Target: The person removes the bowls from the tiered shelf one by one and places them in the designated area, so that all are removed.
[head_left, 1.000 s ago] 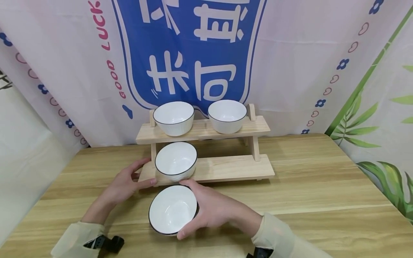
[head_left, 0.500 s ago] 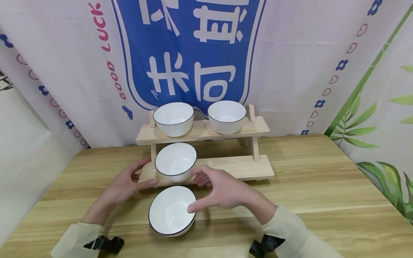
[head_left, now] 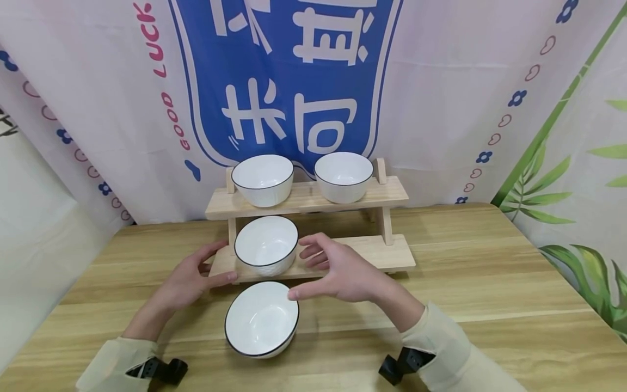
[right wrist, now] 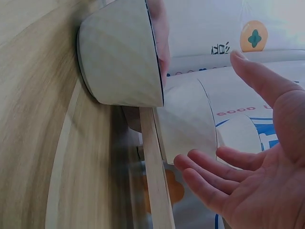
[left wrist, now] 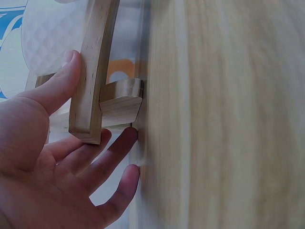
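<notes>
A white bowl with a dark rim [head_left: 262, 321] stands on the table in front of a two-tier wooden stand [head_left: 343, 256]. Another such bowl [head_left: 266, 245] sits on the lower shelf's left part. My left hand [head_left: 188, 280] grips the left end of that shelf, thumb on top; in the left wrist view its fingers [left wrist: 112, 160] reach under the board [left wrist: 93, 71]. Near the right side of the shelf bowl is my right hand [head_left: 343, 272], holding nothing. Its fingertips are beside that bowl's wall [right wrist: 186, 121], and its thumb overlaps the front bowl's rim in the head view.
Two more white bowls, a left one [head_left: 263, 179] and a right one [head_left: 344, 177], stand on the upper shelf [head_left: 303, 198]. Behind the wood-grain table [head_left: 490, 283] hangs a printed cloth [head_left: 441, 109]. Each wrist wears a black camera, the left one [head_left: 171, 372] and the right one [head_left: 392, 370].
My right hand has let go of the front bowl and moved up and right, its fingers coming beside the shelf bowl. The left hand and the bowls stay put.
</notes>
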### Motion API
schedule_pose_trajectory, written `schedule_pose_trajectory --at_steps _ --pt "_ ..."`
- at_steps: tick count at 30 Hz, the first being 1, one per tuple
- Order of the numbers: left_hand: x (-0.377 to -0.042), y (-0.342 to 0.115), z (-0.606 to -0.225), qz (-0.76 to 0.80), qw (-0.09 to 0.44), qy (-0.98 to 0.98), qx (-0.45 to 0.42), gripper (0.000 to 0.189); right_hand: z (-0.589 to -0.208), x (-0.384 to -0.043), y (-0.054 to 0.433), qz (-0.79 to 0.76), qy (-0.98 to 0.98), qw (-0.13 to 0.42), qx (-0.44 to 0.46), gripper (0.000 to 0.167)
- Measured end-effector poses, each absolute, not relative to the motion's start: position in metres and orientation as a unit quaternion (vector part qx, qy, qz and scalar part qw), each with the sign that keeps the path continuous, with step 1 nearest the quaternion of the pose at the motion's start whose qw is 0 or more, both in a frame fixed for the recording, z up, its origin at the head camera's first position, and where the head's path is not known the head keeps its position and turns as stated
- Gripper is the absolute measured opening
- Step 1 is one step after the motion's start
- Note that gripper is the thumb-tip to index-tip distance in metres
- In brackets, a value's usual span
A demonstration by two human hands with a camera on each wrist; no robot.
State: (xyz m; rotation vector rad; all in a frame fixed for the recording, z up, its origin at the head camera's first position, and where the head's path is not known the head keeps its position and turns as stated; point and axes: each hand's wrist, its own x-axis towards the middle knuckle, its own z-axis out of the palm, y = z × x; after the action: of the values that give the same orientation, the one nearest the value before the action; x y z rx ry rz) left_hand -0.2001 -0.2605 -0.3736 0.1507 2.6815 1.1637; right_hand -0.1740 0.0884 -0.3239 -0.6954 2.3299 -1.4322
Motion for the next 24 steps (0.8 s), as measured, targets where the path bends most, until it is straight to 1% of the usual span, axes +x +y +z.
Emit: schedule_pose_trajectory --at_steps 12,24 --pt "-0.199 -0.260 -0.372 0.393 0.106 0.912 0.052 0.099 -0.320 -0.177 0.079 -0.517 0.815 0.150 -0.214 0.103" --pt "-0.200 -0.259 -0.372 0.394 0.109 0.911 0.050 0.100 -0.321 -0.186 0.068 -0.529 0.812 0.138 -0.204 0.112"
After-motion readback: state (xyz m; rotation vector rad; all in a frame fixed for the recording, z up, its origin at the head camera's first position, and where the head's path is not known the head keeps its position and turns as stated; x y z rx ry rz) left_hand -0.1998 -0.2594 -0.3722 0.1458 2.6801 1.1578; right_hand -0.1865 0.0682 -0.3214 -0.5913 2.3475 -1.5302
